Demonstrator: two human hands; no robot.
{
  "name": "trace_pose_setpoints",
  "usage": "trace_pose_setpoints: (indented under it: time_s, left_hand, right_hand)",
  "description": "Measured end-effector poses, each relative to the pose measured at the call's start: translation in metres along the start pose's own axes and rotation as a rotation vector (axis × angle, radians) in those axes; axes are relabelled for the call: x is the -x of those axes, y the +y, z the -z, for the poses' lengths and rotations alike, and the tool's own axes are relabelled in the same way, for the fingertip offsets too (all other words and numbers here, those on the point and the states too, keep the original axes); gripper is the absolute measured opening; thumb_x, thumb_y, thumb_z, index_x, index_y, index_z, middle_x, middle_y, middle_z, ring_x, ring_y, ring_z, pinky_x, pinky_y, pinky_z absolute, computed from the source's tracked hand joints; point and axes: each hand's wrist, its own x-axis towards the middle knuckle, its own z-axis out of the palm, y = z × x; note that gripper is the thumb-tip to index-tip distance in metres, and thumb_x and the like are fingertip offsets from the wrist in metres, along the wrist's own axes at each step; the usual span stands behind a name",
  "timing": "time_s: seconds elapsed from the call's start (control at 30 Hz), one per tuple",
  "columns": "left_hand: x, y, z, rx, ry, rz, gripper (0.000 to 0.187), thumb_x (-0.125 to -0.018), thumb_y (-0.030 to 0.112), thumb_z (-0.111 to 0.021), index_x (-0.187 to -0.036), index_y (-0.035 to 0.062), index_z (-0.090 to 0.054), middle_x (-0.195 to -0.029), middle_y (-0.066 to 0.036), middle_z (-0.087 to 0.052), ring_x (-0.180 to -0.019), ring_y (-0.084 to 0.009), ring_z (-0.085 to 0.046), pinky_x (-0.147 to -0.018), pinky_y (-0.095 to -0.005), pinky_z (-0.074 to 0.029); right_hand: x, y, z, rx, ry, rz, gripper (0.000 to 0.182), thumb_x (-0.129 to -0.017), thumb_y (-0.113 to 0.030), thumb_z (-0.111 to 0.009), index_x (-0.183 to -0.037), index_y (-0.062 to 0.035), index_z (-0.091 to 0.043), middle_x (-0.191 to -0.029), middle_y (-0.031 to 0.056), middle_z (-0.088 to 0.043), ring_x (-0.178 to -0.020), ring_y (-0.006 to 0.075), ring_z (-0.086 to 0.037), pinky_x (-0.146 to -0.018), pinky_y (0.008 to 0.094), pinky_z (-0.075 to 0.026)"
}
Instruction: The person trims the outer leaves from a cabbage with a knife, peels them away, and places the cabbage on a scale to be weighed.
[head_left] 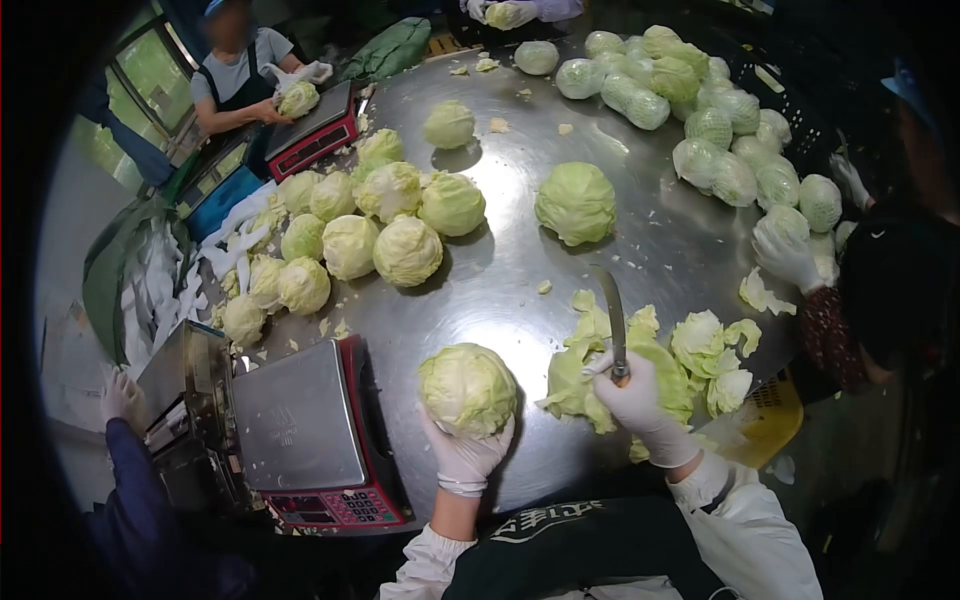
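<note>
No readable labels here. Your left hand [462, 455] cups the cabbage [468, 388] from below, fingers closed round it; your right hand [638, 403], just beside, grips a knife [614, 322] pointing away.

- big round stainless steel table [520, 290], pretty shiny and a bit wet-looking
- a bunch of trimmed cabbages [370, 225] piled up on the left part
- one lone cabbage [576, 203] sitting near the middle, another smaller one [449, 124] further back
- wrapped cabbages [700, 110] heaped along the far right edge
- loose outer leaves [690, 355] in a messy pile at the near right
- little leaf scraps [497, 125] scattered around
- two red scales [310, 430] at the left rim, one near, one far [312, 128]
</note>
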Motion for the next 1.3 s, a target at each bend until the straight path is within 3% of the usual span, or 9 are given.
trace_pose_setpoints:
  time_s: [0.1,0.17,0.2,0.33,0.4,0.8,0.93,1.13,1.3]
  left_hand:
    - [0.000,0.009,0.006,0.160,-0.071,0.125,0.095,-0.078,0.081,-0.060,-0.150,0.0196,-0.047,-0.148,-0.011,-0.051,-0.127,-0.0361,-0.054,-0.098,-0.0465,-0.055]
    - [-0.003,0.010,0.006,0.269,-0.100,0.208,0.096,-0.077,0.082,-0.060,-0.149,0.0188,-0.048,-0.147,-0.011,-0.051,-0.126,-0.0364,-0.055,-0.096,-0.0459,-0.056]
    - [-0.005,0.010,0.008,0.205,-0.099,0.157,0.095,-0.078,0.082,-0.058,-0.149,0.0192,-0.048,-0.147,-0.011,-0.052,-0.127,-0.0357,-0.054,-0.096,-0.0463,-0.056]
    - [0.006,0.000,-0.024,0.068,-0.069,0.139,0.090,-0.084,0.082,-0.047,-0.151,0.0213,-0.045,-0.147,-0.010,-0.052,-0.130,-0.0334,-0.054,-0.095,-0.0474,-0.056]
    - [0.005,-0.006,-0.019,0.018,-0.133,0.223,0.089,-0.086,0.083,-0.042,-0.152,0.0223,-0.043,-0.148,-0.010,-0.051,-0.131,-0.0329,-0.053,-0.095,-0.0480,-0.055]
    - [0.009,-0.021,-0.029,-0.021,-0.074,0.238,0.099,-0.086,0.089,-0.035,-0.158,0.0213,-0.036,-0.155,-0.012,-0.046,-0.132,-0.0364,-0.054,-0.100,-0.0576,-0.051]
    - [0.010,-0.021,-0.030,-0.176,-0.057,0.160,0.096,-0.088,0.086,-0.037,-0.156,0.0193,-0.039,-0.154,-0.014,-0.047,-0.133,-0.0366,-0.054,-0.103,-0.0561,-0.050]
    - [0.003,-0.009,-0.025,-0.099,-0.014,0.167,0.095,-0.086,0.085,-0.041,-0.155,0.0201,-0.041,-0.151,-0.013,-0.050,-0.132,-0.0353,-0.055,-0.102,-0.0547,-0.052]
    - [-0.004,-0.012,-0.018,-0.147,-0.002,0.038,0.093,-0.087,0.084,-0.041,-0.156,0.0217,-0.039,-0.154,-0.013,-0.045,-0.134,-0.0367,-0.051,-0.099,-0.0554,-0.053]
  right_hand:
    - [-0.001,-0.020,0.010,0.456,-0.067,0.030,0.027,-0.086,-0.010,-0.074,-0.112,-0.0022,-0.068,-0.089,0.0060,-0.068,-0.074,0.0112,-0.063,-0.065,0.0269,-0.050]
    - [-0.001,-0.028,0.000,0.581,-0.083,0.515,0.039,-0.085,-0.015,-0.077,-0.120,-0.0015,-0.067,-0.111,0.0117,-0.068,-0.096,0.0201,-0.068,-0.081,0.0316,-0.054]
    - [0.003,-0.039,-0.007,0.481,-0.157,0.288,0.047,-0.083,-0.019,-0.080,-0.124,-0.0020,-0.066,-0.122,0.0149,-0.066,-0.107,0.0275,-0.067,-0.089,0.0354,-0.054]
    - [-0.008,-0.046,-0.036,0.404,-0.230,0.426,0.054,-0.080,-0.020,-0.082,-0.128,-0.0061,-0.064,-0.133,0.0148,-0.060,-0.105,0.0292,-0.068,-0.088,0.0375,-0.055]
    - [-0.014,-0.054,-0.041,0.641,-0.554,0.502,0.062,-0.080,-0.023,-0.084,-0.136,-0.0130,-0.060,-0.139,0.0108,-0.055,-0.117,0.0322,-0.064,-0.094,0.0381,-0.054]
    - [-0.009,-0.056,-0.023,1.003,-0.481,0.591,0.045,-0.071,-0.018,-0.077,-0.111,-0.0090,-0.059,-0.131,0.0073,-0.057,-0.071,0.0332,-0.069,-0.063,0.0401,-0.058]
    - [-0.011,-0.051,-0.023,0.956,-0.404,0.606,0.041,-0.071,-0.017,-0.075,-0.108,-0.0081,-0.059,-0.127,0.0091,-0.060,-0.074,0.0340,-0.069,-0.065,0.0400,-0.058]
    - [-0.013,-0.048,0.023,0.362,-0.414,0.316,0.034,-0.074,-0.013,-0.085,-0.101,-0.0056,-0.067,-0.122,0.0031,-0.064,-0.078,0.0110,-0.065,-0.071,0.0258,-0.053]
    - [0.002,-0.077,-0.009,0.656,-0.443,0.405,0.061,-0.075,-0.028,-0.089,-0.129,-0.0101,-0.067,-0.128,0.0111,-0.064,-0.111,0.0260,-0.067,-0.087,0.0328,-0.056]
